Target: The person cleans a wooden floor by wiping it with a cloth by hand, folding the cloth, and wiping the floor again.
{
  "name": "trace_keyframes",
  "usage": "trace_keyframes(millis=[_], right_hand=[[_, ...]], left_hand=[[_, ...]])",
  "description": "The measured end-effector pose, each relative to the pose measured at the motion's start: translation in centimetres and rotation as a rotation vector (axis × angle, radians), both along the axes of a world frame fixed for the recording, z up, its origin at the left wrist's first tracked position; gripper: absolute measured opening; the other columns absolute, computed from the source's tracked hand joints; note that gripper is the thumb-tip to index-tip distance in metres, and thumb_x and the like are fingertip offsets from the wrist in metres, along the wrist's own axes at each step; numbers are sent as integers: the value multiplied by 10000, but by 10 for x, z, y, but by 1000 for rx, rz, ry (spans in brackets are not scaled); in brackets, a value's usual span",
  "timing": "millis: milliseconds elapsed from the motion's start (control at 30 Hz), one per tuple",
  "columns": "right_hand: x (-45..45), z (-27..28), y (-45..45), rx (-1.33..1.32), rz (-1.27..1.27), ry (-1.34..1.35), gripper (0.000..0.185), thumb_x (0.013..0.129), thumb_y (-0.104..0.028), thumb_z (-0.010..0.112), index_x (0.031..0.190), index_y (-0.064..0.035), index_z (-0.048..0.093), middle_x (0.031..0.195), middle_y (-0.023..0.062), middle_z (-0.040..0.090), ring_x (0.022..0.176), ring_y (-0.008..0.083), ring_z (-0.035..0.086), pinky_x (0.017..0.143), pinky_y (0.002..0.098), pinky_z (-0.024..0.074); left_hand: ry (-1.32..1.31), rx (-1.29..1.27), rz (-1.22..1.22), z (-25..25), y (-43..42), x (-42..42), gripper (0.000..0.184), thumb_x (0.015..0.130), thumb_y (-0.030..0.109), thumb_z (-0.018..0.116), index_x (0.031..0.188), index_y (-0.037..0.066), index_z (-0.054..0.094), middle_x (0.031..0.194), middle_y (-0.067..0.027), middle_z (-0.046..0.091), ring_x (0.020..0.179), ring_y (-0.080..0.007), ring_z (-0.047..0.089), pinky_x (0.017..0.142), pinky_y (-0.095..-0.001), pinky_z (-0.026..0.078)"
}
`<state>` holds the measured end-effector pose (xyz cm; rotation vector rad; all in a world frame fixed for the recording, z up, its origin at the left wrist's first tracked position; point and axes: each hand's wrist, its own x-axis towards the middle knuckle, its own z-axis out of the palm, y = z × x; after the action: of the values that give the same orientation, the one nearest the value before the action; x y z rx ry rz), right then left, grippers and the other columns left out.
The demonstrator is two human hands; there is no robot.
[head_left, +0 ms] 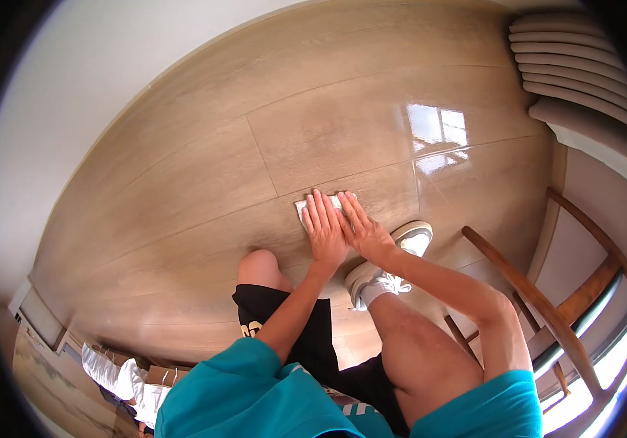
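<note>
A small white cloth (pixel 301 208) lies flat on the wood-look floor (pixel 204 182), mostly hidden under my hands. My left hand (pixel 326 232) rests palm down over it with the fingers stretched forward. Beside it, my right hand (pixel 366 235) is also laid flat, its fingertips at the cloth's right part. The two hands touch near the thumbs. Neither hand has its fingers wrapped round anything; both press the cloth from above.
My bent knee (pixel 261 269) and a sneaker (pixel 413 237) are close to my hands. A wooden chair (pixel 525 299) stands at the right, below a grey curtain (pixel 576 66). A white wall (pixel 72 109) curves along the left. White items (pixel 127 379) lie at lower left.
</note>
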<state>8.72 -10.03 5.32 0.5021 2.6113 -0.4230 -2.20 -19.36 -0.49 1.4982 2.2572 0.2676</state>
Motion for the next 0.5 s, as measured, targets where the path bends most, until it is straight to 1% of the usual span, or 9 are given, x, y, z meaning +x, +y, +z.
trace_keyframes(millis=[67, 133, 167, 233, 300, 367, 400, 467, 500], right_hand=[[-5, 2, 8, 40, 32, 14, 658, 950, -75, 550, 1577, -7, 363, 1688, 277, 163, 1568, 425, 192, 1089, 319, 512], [-19, -6, 24, 76, 29, -24, 657, 963, -93, 544, 1584, -3, 348, 1685, 292, 158, 1568, 443, 178, 1044, 303, 541], [-30, -8, 35, 72, 30, -20, 657, 963, -93, 544, 1584, -3, 348, 1685, 292, 158, 1568, 443, 178, 1044, 303, 541], [-62, -17, 69, 132, 6, 35, 670, 968, -79, 545, 1598, -16, 324, 1690, 291, 136, 1572, 443, 158, 1006, 291, 563], [-97, -34, 102, 136, -37, 90, 709, 962, -44, 553, 1617, -35, 280, 1696, 286, 114, 1576, 445, 128, 1027, 295, 555], [-131, -30, 137, 163, -61, 93, 751, 949, -2, 563, 1629, -47, 246, 1702, 274, 86, 1584, 428, 99, 1049, 304, 546], [-147, -28, 149, 165, -55, 94, 751, 949, -2, 563, 1629, -47, 246, 1702, 274, 86, 1584, 428, 99, 1049, 304, 546], [-172, -27, 165, 89, -178, 73, 779, 939, 23, 570, 1635, -51, 227, 1707, 263, 67, 1591, 409, 73, 1074, 311, 531], [-177, -32, 164, 81, -174, 74, 779, 939, 23, 570, 1635, -51, 227, 1707, 263, 67, 1591, 409, 73, 1074, 311, 531]], left_hand=[[18, 7, -19, -1, 9, -9, 640, 1031, 230, 419, 1540, -142, 306, 1664, -302, 229, 1564, -436, 190, 1272, -548, 110], [90, 73, -132, -5, 28, -32, 646, 1020, 229, 439, 1534, -144, 319, 1657, -300, 252, 1558, -432, 216, 1270, -542, 135], [91, 97, -134, -3, 45, -47, 645, 1013, 224, 457, 1529, -143, 333, 1653, -296, 266, 1557, -423, 231, 1270, -534, 151], [79, 155, -97, -4, 81, -80, 648, 1012, 213, 468, 1539, -132, 320, 1658, -291, 257, 1565, -410, 216, 1273, -527, 145], [120, 203, -119, -11, 118, -119, 670, 1012, 220, 479, 1562, -112, 288, 1670, -276, 239, 1574, -401, 193, 1275, -524, 142], [133, 228, -156, -15, 153, -157, 687, 1021, 233, 478, 1582, -92, 253, 1687, -254, 210, 1584, -388, 157, 1280, -516, 124], [135, 229, -149, -21, 169, -171, 687, 1021, 233, 478, 1582, -92, 253, 1687, -254, 210, 1584, -388, 157, 1280, -516, 124], [161, 281, -119, -29, 188, -190, 700, 1029, 252, 476, 1591, -86, 230, 1697, -241, 186, 1591, -376, 131, 1285, -505, 101], [163, 273, -116, -29, 188, -191, 700, 1029, 252, 476, 1591, -86, 230, 1697, -241, 186, 1591, -376, 131, 1285, -505, 101]])
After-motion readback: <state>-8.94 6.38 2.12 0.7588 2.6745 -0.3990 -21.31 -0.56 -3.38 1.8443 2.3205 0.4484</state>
